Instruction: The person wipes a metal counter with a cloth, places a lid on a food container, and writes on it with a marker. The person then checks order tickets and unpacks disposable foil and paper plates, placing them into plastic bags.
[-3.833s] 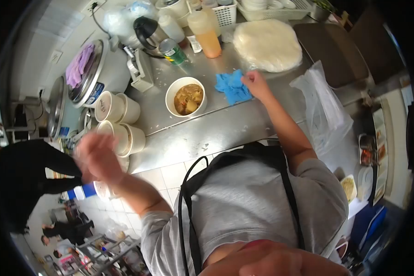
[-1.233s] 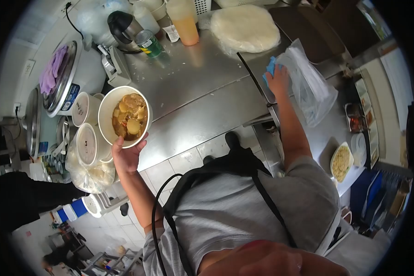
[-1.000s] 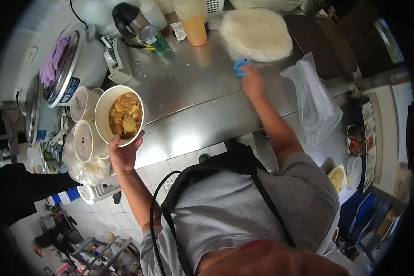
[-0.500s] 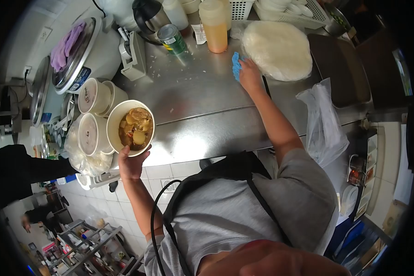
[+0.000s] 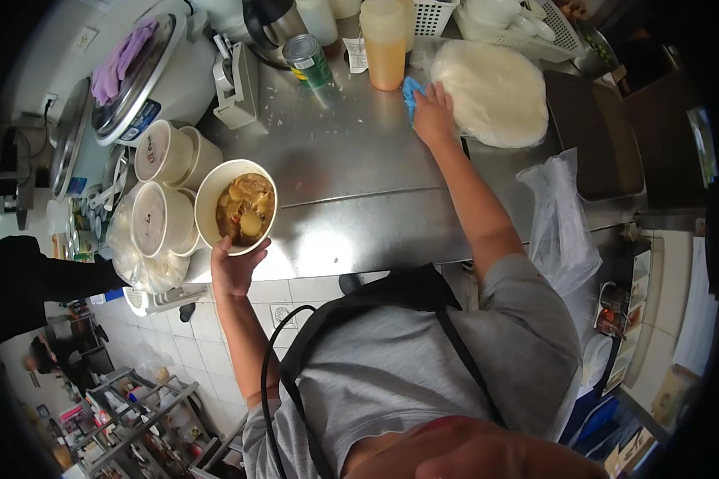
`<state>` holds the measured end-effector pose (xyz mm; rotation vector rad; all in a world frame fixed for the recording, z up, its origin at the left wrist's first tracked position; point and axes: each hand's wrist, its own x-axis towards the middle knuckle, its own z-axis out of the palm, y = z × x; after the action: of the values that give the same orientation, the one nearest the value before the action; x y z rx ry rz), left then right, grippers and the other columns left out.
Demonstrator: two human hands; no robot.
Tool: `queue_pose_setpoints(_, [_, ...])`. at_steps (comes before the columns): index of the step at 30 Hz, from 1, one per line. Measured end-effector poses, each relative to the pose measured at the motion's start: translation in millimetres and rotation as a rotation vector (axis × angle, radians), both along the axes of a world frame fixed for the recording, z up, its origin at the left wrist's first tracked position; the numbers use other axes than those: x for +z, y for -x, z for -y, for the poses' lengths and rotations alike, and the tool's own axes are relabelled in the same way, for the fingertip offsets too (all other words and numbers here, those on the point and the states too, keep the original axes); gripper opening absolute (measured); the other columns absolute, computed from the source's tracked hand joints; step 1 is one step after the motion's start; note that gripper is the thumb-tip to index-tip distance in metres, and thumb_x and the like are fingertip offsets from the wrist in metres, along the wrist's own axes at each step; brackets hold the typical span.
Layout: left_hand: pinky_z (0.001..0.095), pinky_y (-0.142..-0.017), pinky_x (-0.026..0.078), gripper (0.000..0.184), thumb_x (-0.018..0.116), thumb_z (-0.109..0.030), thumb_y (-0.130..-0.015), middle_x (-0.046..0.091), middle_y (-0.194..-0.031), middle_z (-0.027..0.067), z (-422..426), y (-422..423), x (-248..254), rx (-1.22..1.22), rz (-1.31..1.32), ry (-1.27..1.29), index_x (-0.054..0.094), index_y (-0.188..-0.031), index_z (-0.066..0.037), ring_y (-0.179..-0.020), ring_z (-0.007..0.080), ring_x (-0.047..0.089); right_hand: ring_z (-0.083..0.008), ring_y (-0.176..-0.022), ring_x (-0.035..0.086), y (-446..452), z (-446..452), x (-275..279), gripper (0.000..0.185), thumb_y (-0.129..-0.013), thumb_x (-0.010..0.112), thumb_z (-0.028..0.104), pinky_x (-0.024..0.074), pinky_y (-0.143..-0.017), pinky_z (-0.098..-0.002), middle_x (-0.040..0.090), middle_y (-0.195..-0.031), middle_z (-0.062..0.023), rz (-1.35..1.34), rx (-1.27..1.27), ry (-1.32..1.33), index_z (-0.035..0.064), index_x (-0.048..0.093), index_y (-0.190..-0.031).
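Cloth (image 5: 410, 97) lies just left of right hand (image 5: 434, 117), whose fingers hold it on the counter (image 5: 335, 164); left hand (image 5: 233, 270), well apart, grips the bowl (image 5: 209, 196) from near side.

Stew bowl (image 5: 206, 209) in left hand (image 5: 234, 270), blue cloth (image 5: 410, 97)

A purple cloth (image 5: 121, 65) lies over the lid (image 5: 142, 73) of a large white container (image 5: 185, 80).
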<state>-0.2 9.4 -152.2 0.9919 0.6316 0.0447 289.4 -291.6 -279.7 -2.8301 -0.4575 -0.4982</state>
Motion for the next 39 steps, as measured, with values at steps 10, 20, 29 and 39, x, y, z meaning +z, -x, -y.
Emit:
queue_pose_setpoints(10, [0.0337,-0.062,0.052,0.067,0.058,-0.033,-0.067,0.051,-0.104,0.0206,-6,12,0,0.019,0.003,-0.007,0.033,-0.119,0.002,-0.08,0.0316,0.058,-0.0263,-0.095,0.051,44,-41,40,0.027,-0.077,0.047,0.012,0.0393,-0.083,-0.0342,0.056,-0.098,-0.0142,-0.488,-0.024,-0.715,0.0063,0.053,-0.103])
queue_pose_setpoints(20, [0.0341,-0.062,0.052,0.067,0.057,-0.032,-0.069,0.051,-0.104,0.0212,-14,29,-2,0.0,0.052,0.025,0.032,-0.119,0.003,-0.081,0.0339,0.058,-0.0321,-0.099,0.046,76,-88,-54,0.027,-0.081,0.045,0.022,0.0366,-0.085,-0.0374,0.05,-0.104,-0.0156,-0.022,0.178,-0.498,0.0062,0.052,-0.102])
queue_pose_setpoints(29, [0.0353,-0.061,0.053,0.068,0.057,-0.03,-0.069,0.05,-0.104,0.0231,-25,38,18,-0.005,0.131,0.045,0.03,-0.121,0.003,-0.081,0.0358,0.058,-0.0314,-0.087,0.054,78,-52,44,0.023,-0.079,0.045,0.009,0.0435,-0.075,-0.0355,0.056,-0.097,-0.0163,-0.308,0.126,-0.686,0.0053,0.054,-0.1])
queue_pose_setpoints(39, [0.036,-0.062,0.054,0.07,0.058,-0.031,-0.069,0.047,-0.107,0.0248,-50,69,27,-0.047,0.159,-0.013,0.028,-0.121,0.005,-0.086,0.0363,0.056,-0.0307,-0.11,0.039,255,-83,-6,0.034,-0.07,0.05,0.006,0.0262,-0.094,-0.0455,0.049,-0.109,-0.0126,-0.08,0.295,-0.192,0.0129,0.055,-0.103])
